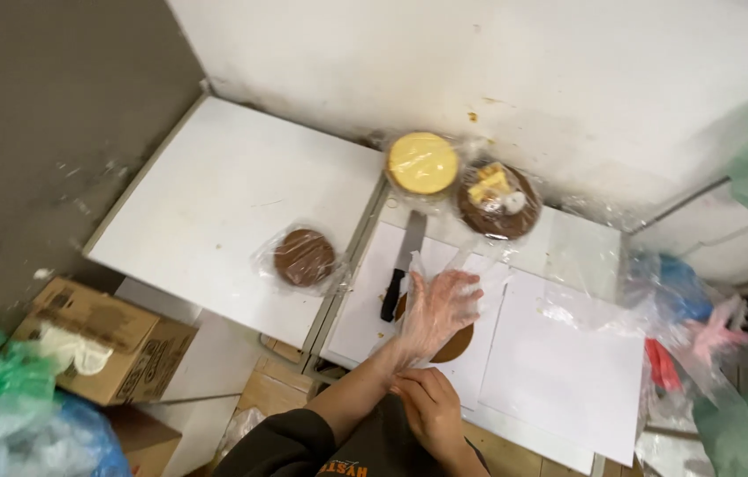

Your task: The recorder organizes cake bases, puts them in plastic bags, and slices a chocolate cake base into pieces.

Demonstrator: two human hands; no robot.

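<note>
My left hand (437,305) wears a loose clear glove (427,331), fingers spread over the brown disc (455,346) at lower centre; my right hand (427,408) pinches its cuff (tugging it on).

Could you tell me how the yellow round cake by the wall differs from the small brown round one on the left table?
The yellow cake is pale yellow, while the brown cake is dark chocolate brown. The yellow one looks somewhat larger across. It sits at the back against the wall, next to a topped brown cake; the brown one lies alone toward the front of the white table. Both are round, flat and wrapped in clear plastic.
</note>
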